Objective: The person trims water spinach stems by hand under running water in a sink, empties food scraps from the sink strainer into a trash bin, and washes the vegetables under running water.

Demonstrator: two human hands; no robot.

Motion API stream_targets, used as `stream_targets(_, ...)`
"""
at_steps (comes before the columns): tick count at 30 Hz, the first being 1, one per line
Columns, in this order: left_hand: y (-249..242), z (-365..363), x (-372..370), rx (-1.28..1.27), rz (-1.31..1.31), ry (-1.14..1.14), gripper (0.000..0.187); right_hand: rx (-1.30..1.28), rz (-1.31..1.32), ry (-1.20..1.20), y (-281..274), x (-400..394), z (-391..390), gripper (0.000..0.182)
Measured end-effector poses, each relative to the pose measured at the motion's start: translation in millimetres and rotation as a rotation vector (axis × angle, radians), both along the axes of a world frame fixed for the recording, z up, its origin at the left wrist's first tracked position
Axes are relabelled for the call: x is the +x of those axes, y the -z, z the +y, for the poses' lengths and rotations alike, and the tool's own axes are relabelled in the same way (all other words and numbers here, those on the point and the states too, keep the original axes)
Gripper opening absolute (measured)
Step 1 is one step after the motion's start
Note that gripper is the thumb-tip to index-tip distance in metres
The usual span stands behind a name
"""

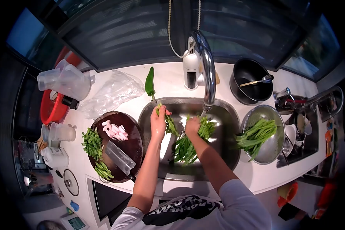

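Observation:
Over the steel sink [226, 115], my left hand [158, 122] grips a small bunch of green leafy stalks [169, 124]. My right hand [192, 126] is closed on a larger bundle of greens [186, 147] that trails down into the basin. Both hands sit just below the spout of the chrome tap [207, 69], where water seems to run.
A steel bowl [274, 147] holding more greens stands right of the sink. Left of it a round dark board [134, 143] carries a cleaver [120, 157], chopped greens and pale meat pieces. A green pepper [150, 82], plastic bag, black pot [249, 80] and soap bottle line the back.

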State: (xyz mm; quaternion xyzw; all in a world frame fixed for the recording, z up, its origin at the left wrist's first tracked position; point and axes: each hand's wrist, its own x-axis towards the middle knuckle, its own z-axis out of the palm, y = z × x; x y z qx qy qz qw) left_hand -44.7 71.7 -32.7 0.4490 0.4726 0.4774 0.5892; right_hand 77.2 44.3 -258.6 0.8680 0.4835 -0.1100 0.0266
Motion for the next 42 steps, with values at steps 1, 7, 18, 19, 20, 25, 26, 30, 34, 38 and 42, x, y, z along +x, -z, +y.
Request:
stream_targets(1, 0, -2, -2, -0.024, 0.011, -0.004, 0.022, 0.103, -0.094, -0.046, -3, -4, -9, 0.016)
stream_targets(7, 18, -6, -12, -0.1, 0.05, 0.02, 0.022, 0.408, 0.39, -0.073, -29, 8, -45, 0.018)
stream_targets(18, 55, -61, 54, 0.039, 0.111, 0.486, 0.043, 0.783, 0.943, 0.158, -131, 44, -84, 0.017)
stream_targets(19, 57, -60, 58, -0.011, 0.112, 0.429, 0.038, 0.711, 0.932, 0.152, -159, 45, -88, 0.017)
stream_targets(20, 59, -58, 61, -0.061, 0.114, 0.371, 0.034, 0.637, 0.922, 0.147, -174, 46, -91, 0.016)
stream_targets(25, 44, -52, 63, -0.189, -0.038, 0.253, 0.026, 0.937, 1.411, 0.231, -152, 49, -93, 0.017)
stream_targets(26, 43, -50, 62, -0.214, -0.074, 0.271, 0.026, 0.926, 1.406, 0.224, -153, 51, -94, 0.017)
stream_targets(30, 20, -57, 70, -0.049, 0.048, 0.382, 0.026, 0.849, 1.234, 0.081, -167, 54, -96, 0.028)
stream_targets(34, 15, -56, 77, 0.165, 0.29, 0.302, 0.024, 0.875, 1.093, -0.046, -190, 47, -92, 0.035)
stream_targets(38, -6, -52, 69, -0.146, -0.026, 0.286, 0.02, 0.829, 1.302, -0.011, -193, 55, -90, 0.035)
stream_targets(42, -4, -54, 74, 0.081, 0.002, 0.36, 0.02, 0.764, 0.987, -0.101, -213, 55, -90, 0.034)
